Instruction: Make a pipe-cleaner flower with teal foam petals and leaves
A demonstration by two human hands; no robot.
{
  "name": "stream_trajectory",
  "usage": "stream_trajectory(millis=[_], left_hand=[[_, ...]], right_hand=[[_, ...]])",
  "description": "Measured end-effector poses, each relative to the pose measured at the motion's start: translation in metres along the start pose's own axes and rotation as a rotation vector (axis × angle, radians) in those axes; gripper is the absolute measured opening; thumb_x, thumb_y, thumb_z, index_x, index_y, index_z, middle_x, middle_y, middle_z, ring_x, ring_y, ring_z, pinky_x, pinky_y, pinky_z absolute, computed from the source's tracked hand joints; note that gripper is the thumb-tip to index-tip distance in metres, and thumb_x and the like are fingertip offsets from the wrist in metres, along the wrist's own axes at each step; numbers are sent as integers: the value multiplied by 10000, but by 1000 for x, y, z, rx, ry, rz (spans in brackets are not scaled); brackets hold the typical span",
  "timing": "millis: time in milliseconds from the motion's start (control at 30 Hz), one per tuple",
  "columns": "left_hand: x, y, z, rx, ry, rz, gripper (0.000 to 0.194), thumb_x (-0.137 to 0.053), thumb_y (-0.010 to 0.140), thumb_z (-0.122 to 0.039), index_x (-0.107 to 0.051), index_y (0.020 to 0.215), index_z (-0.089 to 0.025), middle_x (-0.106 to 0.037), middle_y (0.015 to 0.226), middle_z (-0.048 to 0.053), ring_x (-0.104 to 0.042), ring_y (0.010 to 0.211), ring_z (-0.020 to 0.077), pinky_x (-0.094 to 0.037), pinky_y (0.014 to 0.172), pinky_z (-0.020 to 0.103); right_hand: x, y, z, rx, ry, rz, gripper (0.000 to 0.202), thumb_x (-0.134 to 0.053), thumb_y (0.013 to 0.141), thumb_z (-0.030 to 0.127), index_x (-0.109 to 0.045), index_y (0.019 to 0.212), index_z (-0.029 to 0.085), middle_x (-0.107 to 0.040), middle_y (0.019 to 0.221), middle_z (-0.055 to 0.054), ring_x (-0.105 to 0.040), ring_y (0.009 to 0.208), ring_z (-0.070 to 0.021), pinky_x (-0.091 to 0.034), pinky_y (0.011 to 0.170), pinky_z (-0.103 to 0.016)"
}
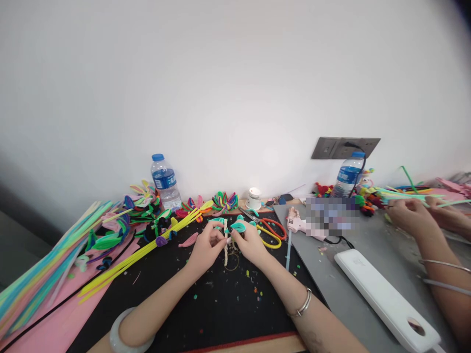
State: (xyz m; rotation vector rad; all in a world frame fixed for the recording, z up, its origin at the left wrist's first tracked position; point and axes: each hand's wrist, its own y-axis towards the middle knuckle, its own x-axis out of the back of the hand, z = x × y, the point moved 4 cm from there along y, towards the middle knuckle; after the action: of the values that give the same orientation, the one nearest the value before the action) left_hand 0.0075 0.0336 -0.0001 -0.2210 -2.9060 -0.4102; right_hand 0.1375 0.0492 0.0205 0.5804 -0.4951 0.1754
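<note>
Looking through the head view, we pinch the cream fuzzy strip (225, 257) with our left hand (212, 242), its long axis crossing those fingertips. Our right hand (248, 241) sits just right, beside the teal loop (239, 226); we cannot tell its hold.

Site: craft workroom, by appearance. Evidence: long multicoloured fuzzy pipe cleaners (55, 267) heaped at left; pale pink plastic glue gun (300, 225); small coloured snippets (195, 296) strewn over flat black mat (221, 314); second person's bare forearm (436, 245) over flat grey worktop (316, 272); plain white wall (235, 98) behind.
</note>
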Motion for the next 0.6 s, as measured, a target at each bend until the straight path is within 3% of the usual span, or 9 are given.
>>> stream_trajectory(millis=[600], left_hand=[[1,0,2,-4,-15,-11,240,-549,763,-183,-408,955,-210,-499,571,-81,-498,550,99,-395,568,211]], right_hand=[[0,0,0,-1,0,3,200,-421,808,165,-381,614,195,-415,608,34,-418,573,-122,-324,563,-237]])
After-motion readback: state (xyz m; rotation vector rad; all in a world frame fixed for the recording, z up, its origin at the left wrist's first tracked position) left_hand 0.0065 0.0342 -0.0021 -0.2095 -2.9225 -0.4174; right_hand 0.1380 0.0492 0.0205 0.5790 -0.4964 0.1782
